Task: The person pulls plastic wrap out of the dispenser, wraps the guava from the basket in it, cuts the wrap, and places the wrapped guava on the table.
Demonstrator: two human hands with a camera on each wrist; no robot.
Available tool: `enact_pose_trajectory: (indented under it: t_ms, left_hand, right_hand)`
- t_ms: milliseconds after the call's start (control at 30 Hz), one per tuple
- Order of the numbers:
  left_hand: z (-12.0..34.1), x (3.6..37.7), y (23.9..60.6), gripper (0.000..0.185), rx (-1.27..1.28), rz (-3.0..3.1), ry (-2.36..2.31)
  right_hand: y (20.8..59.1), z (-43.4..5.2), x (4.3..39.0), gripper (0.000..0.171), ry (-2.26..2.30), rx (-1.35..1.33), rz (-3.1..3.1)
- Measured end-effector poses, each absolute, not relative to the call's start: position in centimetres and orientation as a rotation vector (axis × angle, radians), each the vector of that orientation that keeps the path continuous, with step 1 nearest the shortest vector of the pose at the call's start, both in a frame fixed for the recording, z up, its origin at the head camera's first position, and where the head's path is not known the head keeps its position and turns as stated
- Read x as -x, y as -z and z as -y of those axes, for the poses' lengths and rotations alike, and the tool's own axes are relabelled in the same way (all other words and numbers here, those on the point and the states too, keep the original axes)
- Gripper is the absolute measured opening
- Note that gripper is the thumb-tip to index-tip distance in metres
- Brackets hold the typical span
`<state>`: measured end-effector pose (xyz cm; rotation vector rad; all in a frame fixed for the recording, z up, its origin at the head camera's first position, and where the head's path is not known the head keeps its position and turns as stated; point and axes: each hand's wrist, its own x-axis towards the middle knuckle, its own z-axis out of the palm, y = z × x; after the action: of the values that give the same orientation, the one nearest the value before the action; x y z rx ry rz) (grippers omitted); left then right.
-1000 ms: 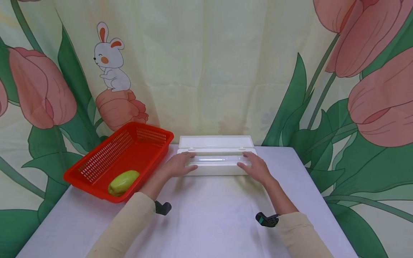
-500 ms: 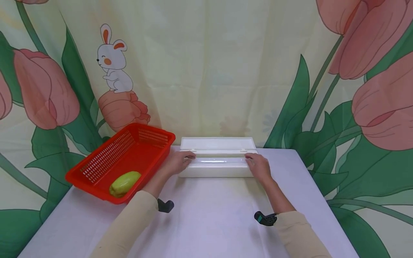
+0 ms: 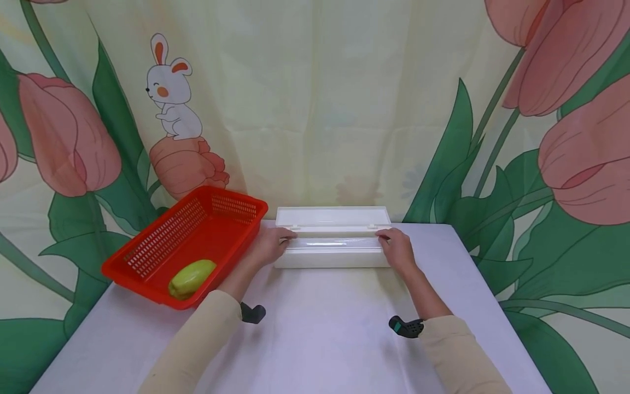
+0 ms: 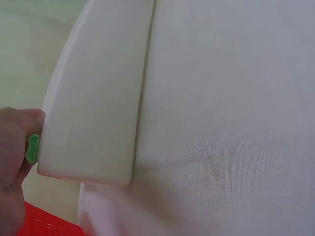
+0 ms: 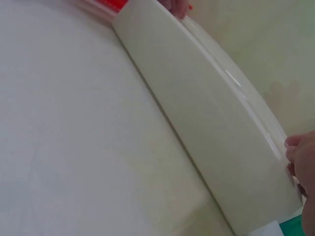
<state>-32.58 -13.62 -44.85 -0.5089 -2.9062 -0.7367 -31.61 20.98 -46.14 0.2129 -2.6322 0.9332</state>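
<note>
In the head view, a white cling film dispenser [image 3: 334, 259] stands at the far edge of the table, with its lid [image 3: 332, 215] tipped back. Clear cling film [image 3: 337, 242] lies across its top. At the dispenser's left end, my left hand [image 3: 269, 245] pinches the film's edge between thumb and fingers. My right hand [image 3: 397, 250] pinches the same edge at the right end. The left wrist view catches a small green piece [image 4: 32, 149] beside the left fingers, at the dispenser's end. The film between the fingertips is too fine to make out in the wrist views.
A red plastic basket [image 3: 143, 293] stands left of the dispenser, close to my left forearm. Inside it lies a yellow-green oval fruit or vegetable [image 3: 192, 279]. A white cloth covers the table [image 3: 325, 339]. Behind hangs a printed curtain [image 3: 315, 109].
Both hands were spread over the dispenser's ends with thumbs apart. Their fingers have since closed at the film's edge, and the hands have shifted slightly outward. The basket stays put.
</note>
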Motion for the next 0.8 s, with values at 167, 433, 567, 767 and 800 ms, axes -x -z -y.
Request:
enact_pose_trajectory:
  t_ms: [167,433,567,767,800]
  left_hand:
    - [13.85,32.72,45.15,0.021,0.518,2.818,0.886]
    - [14.14,32.41,45.19,0.018,0.441,2.791,0.842]
    - [14.30,32.08,45.12,0.020,0.409,2.802,0.824]
    - [14.49,31.93,45.04,0.019,0.441,2.743,0.866]
    - [14.52,31.90,45.01,0.019,0.459,2.726,0.891]
  right_hand:
    - [46.03,-20.71,31.19,0.019,-0.950,-0.248,2.609]
    - [46.14,-20.59,31.13,0.017,-0.883,-0.239,2.578]
    - [46.19,-20.47,31.07,0.016,-0.886,-0.225,2.557]
    - [45.95,-20.13,31.09,0.014,-0.944,-0.237,2.521]
    - [45.87,-20.09,31.08,0.014,-0.954,-0.232,2.521]
